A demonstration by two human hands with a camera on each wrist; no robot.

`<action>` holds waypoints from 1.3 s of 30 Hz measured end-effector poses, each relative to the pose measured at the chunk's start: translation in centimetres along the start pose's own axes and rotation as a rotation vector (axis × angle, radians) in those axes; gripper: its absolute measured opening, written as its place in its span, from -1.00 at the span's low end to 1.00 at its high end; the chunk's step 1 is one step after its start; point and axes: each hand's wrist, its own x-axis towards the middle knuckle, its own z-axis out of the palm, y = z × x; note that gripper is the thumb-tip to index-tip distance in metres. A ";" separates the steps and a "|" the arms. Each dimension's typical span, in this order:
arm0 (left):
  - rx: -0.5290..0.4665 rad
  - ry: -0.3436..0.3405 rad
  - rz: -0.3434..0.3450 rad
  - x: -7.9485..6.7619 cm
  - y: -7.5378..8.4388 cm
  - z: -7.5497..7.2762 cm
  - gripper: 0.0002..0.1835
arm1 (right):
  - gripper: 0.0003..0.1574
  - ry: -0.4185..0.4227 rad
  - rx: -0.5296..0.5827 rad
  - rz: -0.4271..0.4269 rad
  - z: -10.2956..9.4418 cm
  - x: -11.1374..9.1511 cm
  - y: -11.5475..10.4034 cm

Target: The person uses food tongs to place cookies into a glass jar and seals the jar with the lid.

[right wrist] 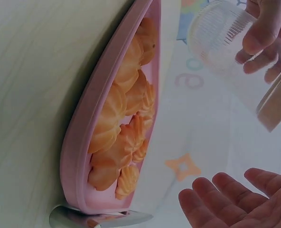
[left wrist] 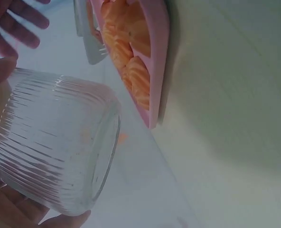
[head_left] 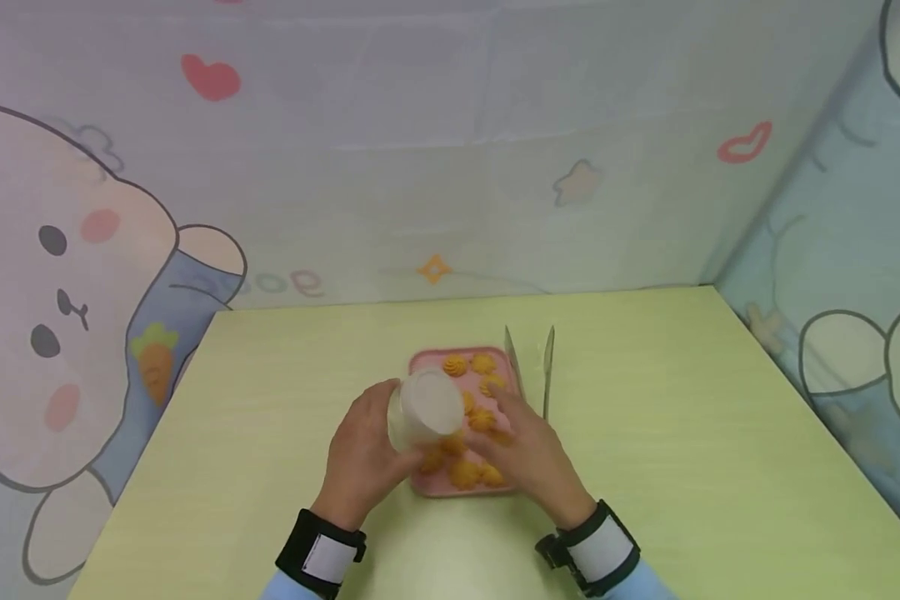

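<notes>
My left hand (head_left: pixel 363 458) grips a clear ribbed glass jar (left wrist: pixel 55 142) around its side, holding it up over the left part of a pink tray (head_left: pixel 457 494). The jar's pale round lid (head_left: pixel 432 402) faces up toward the head camera. In the left wrist view no contents show inside the glass. My right hand (head_left: pixel 536 454) hovers over the tray's right side with spread fingers, apart from the jar and holding nothing. Several golden swirled cookies (right wrist: pixel 108 118) lie in the tray, partly hidden by the jar and both hands in the head view.
Metal tongs (head_left: pixel 548 367) lie along the tray's right side, their tips pointing to the back. The pale yellow table (head_left: pixel 720 467) ends at a printed cloth backdrop (head_left: pixel 390 208) behind and at both sides.
</notes>
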 end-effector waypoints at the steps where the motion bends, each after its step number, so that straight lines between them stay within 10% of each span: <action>1: 0.009 -0.006 0.017 -0.1 0.1 0.2 -0.09 | 0.03 0.001 0.004 0.003 0.1 0.0 -0.1; 15: 0.231 -0.010 0.226 -0.5 1.4 1.4 -0.08 | -0.07 -0.010 0.088 -0.050 0.7 0.4 -1.5; 26: 0.245 0.012 0.229 -1.1 1.5 1.8 -0.04 | -0.22 0.043 0.019 -0.142 1.3 0.4 -2.0; 39: 0.176 -0.129 0.105 -1.5 1.8 1.3 0.03 | -0.29 -0.040 0.004 -0.193 1.1 0.1 -1.9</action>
